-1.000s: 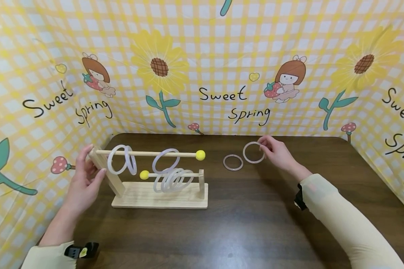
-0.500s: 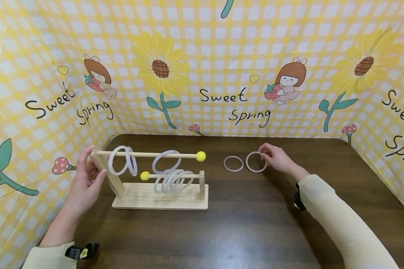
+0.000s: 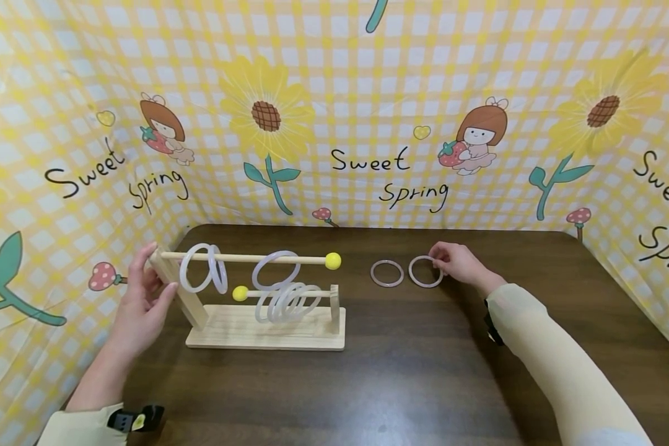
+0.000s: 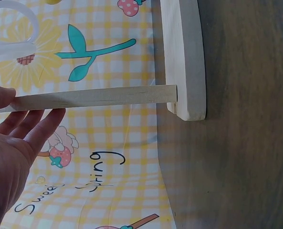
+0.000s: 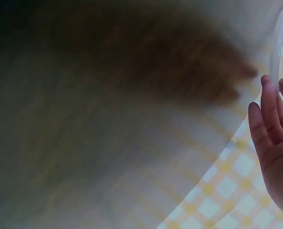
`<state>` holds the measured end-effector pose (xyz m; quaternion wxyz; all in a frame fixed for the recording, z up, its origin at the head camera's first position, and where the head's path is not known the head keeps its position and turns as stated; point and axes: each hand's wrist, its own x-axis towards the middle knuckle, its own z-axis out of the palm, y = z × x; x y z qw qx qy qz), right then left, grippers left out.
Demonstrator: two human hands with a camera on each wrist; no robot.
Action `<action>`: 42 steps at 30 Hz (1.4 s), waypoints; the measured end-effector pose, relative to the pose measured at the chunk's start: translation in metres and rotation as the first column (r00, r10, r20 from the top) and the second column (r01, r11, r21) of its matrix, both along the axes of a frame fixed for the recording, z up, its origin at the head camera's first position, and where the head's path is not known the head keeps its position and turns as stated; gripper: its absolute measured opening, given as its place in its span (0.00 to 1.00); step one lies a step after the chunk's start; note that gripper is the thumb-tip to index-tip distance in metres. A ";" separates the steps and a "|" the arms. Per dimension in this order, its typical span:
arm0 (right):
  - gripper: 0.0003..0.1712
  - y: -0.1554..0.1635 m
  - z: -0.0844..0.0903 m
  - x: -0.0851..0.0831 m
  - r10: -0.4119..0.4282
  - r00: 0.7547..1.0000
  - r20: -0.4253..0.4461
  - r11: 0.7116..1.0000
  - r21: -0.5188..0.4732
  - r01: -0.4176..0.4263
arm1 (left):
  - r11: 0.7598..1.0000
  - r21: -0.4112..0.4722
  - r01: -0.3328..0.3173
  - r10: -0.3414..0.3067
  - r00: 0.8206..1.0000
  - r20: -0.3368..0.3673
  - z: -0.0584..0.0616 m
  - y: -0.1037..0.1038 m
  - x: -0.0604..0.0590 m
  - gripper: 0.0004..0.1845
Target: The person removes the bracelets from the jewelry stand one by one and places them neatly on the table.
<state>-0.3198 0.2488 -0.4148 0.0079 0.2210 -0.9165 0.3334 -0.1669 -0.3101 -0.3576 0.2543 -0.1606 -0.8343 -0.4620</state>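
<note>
My left hand [image 3: 144, 303] grips the tall upright post [image 4: 103, 96] of a wooden rack, thumb on one side and fingers on the other. In the head view my right hand [image 3: 460, 265] pinches the right edge of a pale translucent ring [image 3: 410, 271] low over the table; the right wrist view shows this ring [image 5: 276, 55] between thumb and fingertips. Another ring [image 3: 387, 285] lies flat just left of it. Three rings hang on the rack's upper rod [image 3: 240, 257], and several are bunched on the lower rod [image 3: 254, 292].
Each rod ends in a yellow ball [image 3: 332, 261]. The rack's flat base [image 3: 267, 337] stands on the dark wooden table [image 3: 412, 371], left of the loose rings. Yellow checked cloth [image 3: 362, 80] with printed flowers encloses the table's back and sides.
My right hand has lowered the pinched ring toward the table, a little to the right, beside the lying ring. My left hand stays on the post.
</note>
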 end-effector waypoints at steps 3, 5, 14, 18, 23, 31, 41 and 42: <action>0.05 0.000 -0.003 -0.004 -0.002 1.000 -0.009 1.000 0.031 0.002 | 1.000 0.004 0.009 -0.009 1.000 -0.006 0.000 0.000 0.000 0.38; 0.05 -0.001 -0.004 -0.007 0.001 1.000 -0.015 0.998 0.060 0.000 | 1.000 0.006 0.015 -0.015 1.000 -0.011 0.000 0.001 -0.001 0.38; 0.05 -0.008 -0.001 -0.010 0.030 0.997 -0.067 0.987 0.158 -0.019 | 1.000 0.003 0.013 -0.012 1.000 -0.021 0.000 0.000 -0.001 0.38; 0.06 -0.011 -0.003 -0.010 0.043 0.993 -0.110 0.981 0.194 -0.021 | 1.000 -0.004 0.004 -0.004 1.000 -0.013 0.001 0.000 0.000 0.38; 0.06 -0.013 -0.004 -0.010 0.045 0.993 -0.111 0.977 0.212 -0.021 | 1.000 -0.013 0.000 0.000 1.000 -0.004 0.001 0.000 0.001 0.38; 0.07 -0.010 -0.001 -0.007 -0.022 0.998 -0.055 0.989 0.145 0.030 | 1.000 -0.009 0.005 -0.005 1.000 0.003 0.000 -0.001 0.000 0.37; 0.11 -0.015 0.018 0.016 -0.008 0.999 -0.049 0.997 -0.072 0.004 | 1.000 -0.002 0.003 -0.003 1.000 -0.001 -0.001 -0.001 -0.001 0.37; 0.11 -0.017 0.020 0.020 -0.002 0.999 -0.052 0.995 -0.099 -0.003 | 1.000 -0.002 0.003 -0.003 1.000 0.000 -0.001 -0.001 -0.001 0.37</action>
